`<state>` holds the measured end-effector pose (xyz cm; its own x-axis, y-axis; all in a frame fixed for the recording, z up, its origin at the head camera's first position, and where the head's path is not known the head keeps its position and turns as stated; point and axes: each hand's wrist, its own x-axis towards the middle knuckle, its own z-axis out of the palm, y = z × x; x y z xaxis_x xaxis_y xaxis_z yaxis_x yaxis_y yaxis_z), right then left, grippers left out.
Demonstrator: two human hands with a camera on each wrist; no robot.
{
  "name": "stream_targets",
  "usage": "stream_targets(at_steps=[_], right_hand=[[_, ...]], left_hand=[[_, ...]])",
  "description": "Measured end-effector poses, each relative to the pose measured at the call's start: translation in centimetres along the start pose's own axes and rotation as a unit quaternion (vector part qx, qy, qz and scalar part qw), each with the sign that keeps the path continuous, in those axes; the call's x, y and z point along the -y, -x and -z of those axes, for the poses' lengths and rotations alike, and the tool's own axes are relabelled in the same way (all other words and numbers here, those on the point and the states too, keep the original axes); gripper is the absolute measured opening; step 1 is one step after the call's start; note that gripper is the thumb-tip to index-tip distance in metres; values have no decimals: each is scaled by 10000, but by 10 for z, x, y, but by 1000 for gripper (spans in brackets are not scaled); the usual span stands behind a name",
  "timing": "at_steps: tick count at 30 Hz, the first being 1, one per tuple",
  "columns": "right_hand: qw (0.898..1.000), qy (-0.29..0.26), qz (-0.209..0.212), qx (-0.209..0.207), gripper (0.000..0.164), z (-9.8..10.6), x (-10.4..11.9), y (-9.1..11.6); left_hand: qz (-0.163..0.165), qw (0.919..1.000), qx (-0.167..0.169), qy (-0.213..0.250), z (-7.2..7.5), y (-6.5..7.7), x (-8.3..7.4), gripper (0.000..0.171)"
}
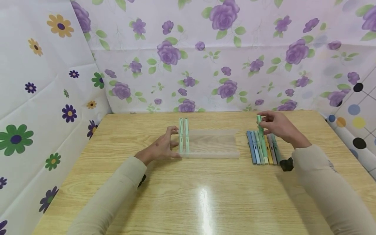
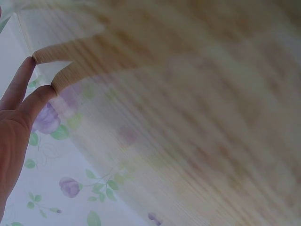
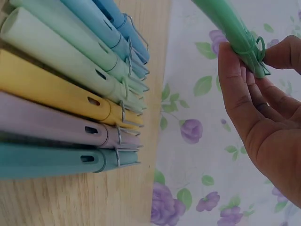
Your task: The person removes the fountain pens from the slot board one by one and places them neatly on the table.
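Note:
At the left end of a clear plastic tray (image 1: 211, 155), my left hand (image 1: 161, 145) has its thumb at the near corner and its fingers at the far part. The left wrist view shows two fairly straight fingers (image 2: 35, 96) touching the tray's edge. Two mint-green pens (image 1: 183, 135) stand side by side in the tray's left end. My right hand (image 1: 276, 125) pinches a brighter green pen (image 3: 230, 28) near its clip end, between thumb and fingers. Below it in the head view lies a row of capped pens (image 1: 253, 148) in blue, green, yellow, mauve and teal.
The wooden table (image 1: 164, 195) carries the tray in the middle and the pen row to its right. A purple-flowered sheet (image 1: 194, 65) hangs behind the table's far edge. Another flowered sheet (image 1: 44, 107) borders the left side.

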<state>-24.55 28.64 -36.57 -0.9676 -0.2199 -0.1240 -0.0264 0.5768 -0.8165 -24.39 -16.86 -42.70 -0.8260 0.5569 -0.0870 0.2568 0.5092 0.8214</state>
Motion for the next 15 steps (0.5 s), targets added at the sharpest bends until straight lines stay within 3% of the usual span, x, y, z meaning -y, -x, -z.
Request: stream_targets(at_steps=[15], right_hand=[[9991, 119, -351, -216, 59, 16, -22, 8]], left_hand=[[-79, 9998, -34, -187, 0, 0, 1, 99]])
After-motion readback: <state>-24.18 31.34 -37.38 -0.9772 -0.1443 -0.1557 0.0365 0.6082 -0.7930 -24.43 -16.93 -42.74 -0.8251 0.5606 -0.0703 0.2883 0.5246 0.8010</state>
